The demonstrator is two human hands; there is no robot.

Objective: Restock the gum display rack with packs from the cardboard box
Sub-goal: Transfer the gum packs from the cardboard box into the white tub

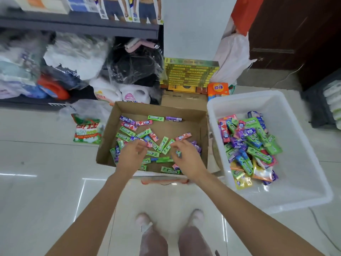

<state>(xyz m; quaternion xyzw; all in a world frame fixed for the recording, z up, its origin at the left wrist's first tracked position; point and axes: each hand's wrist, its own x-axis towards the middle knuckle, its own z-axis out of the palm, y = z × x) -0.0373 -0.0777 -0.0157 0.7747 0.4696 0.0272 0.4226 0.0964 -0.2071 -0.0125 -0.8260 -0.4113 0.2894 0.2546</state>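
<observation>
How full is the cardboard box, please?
Mostly empty: the cardboard box holds one loose layer of gum packs, bare bottom showing.

Small shop, stocked shelf (79, 24) of packaged underwear (129, 8); stacked goods on floor

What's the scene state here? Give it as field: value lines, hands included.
source: cardboard box on the floor, loose gum packs scattered inside
left hand: over the box, fingers curled among the packs; grip unclear
right hand: over the box, fingers curled down at the packs; grip unclear
beside box: white plastic bin to the right, holding a pile of more gum
behind box: stack of yellow-green boxes
display rack: not identifiable
</observation>
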